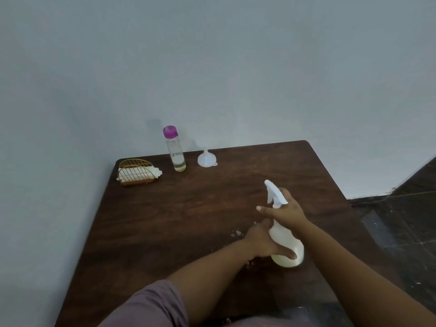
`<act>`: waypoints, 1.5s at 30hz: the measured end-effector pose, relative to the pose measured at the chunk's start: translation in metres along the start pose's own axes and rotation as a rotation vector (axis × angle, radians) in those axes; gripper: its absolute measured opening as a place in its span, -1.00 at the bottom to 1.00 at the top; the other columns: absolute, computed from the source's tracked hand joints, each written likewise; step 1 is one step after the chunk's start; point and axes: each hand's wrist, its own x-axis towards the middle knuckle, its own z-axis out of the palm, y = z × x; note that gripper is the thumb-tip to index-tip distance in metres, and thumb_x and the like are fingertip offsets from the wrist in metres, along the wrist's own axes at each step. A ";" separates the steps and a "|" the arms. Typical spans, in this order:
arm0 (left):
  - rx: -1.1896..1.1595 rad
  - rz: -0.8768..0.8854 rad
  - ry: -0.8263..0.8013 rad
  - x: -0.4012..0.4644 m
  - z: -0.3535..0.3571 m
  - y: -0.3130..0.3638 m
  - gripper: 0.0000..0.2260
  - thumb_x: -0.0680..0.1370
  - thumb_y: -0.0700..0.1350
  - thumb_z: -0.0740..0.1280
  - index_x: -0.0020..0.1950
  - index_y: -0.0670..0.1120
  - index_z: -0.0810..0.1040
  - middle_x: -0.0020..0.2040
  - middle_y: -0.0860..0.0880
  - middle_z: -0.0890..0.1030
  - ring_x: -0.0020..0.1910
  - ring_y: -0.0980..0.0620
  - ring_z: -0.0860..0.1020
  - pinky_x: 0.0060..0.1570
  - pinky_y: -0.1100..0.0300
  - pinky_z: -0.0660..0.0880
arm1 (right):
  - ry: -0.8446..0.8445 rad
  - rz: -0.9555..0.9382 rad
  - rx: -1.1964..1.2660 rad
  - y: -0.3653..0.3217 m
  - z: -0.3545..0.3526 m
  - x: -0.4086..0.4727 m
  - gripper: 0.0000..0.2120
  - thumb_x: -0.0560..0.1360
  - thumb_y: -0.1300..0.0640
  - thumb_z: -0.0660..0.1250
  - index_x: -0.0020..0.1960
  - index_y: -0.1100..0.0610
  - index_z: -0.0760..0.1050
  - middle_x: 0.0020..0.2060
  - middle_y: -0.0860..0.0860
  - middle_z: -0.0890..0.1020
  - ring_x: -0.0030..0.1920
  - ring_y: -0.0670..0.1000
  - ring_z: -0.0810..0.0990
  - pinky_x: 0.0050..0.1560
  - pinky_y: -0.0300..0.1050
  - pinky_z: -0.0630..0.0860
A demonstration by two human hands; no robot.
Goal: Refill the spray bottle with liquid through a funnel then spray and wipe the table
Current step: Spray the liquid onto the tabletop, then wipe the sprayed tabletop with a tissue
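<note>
Near the table's [146,232] right side, the left hand [262,241] is gripping the spray bottle's [286,246] body while the right hand [286,212], fingers curled round the sprayer head [274,193], is probably unscrewing it; keeping it upright helps.

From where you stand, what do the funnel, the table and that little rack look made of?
Funnel: translucent white plastic, probably; light passes through its cone. Table: dark brown wood or wood-look laminate, with streaky grain and a dull sheen. Rack: thin gold-coloured wire, likely metal, on a brownish base; the white thing it holds is too blurred to tell.
</note>
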 end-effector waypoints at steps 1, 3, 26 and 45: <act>0.025 0.014 0.018 0.008 -0.011 -0.002 0.02 0.03 0.27 0.62 0.42 0.10 0.32 0.36 0.10 0.45 0.34 0.02 0.42 0.28 0.00 0.47 | 0.015 -0.017 0.012 -0.004 -0.001 0.006 -0.48 0.32 0.00 0.55 0.16 0.01 0.36 -0.02 -0.02 0.52 0.03 0.02 0.53 -0.14 -0.16 0.46; 0.082 0.046 0.079 0.025 -0.033 -0.005 -0.06 0.01 0.27 0.59 0.35 0.11 0.38 0.27 0.12 0.50 0.27 0.05 0.46 0.22 0.00 0.51 | 0.024 -0.050 -0.019 -0.011 -0.003 0.018 -0.42 0.32 0.02 0.56 0.22 0.03 0.34 0.01 -0.04 0.51 0.05 0.01 0.52 -0.12 -0.20 0.44; -0.063 -0.130 0.542 0.193 -0.178 -0.001 -0.06 0.38 -0.03 0.56 0.58 0.02 0.02 0.48 -0.09 0.33 0.46 -0.08 0.32 0.41 -0.08 0.35 | -0.070 0.004 -0.075 -0.066 0.010 0.256 -0.37 0.54 -0.08 0.30 0.49 0.07 0.14 0.36 0.17 0.24 0.34 0.24 0.34 0.30 0.07 0.34; -0.021 -0.144 0.687 0.187 -0.177 -0.043 -0.32 0.50 -0.06 0.44 0.54 -0.04 0.19 0.43 -0.05 0.39 0.43 -0.02 0.34 0.40 0.02 0.36 | 0.121 0.114 0.029 -0.034 0.043 0.292 -0.13 0.35 0.02 0.54 0.47 0.06 0.08 0.41 0.18 0.21 0.31 0.22 0.38 0.32 0.10 0.37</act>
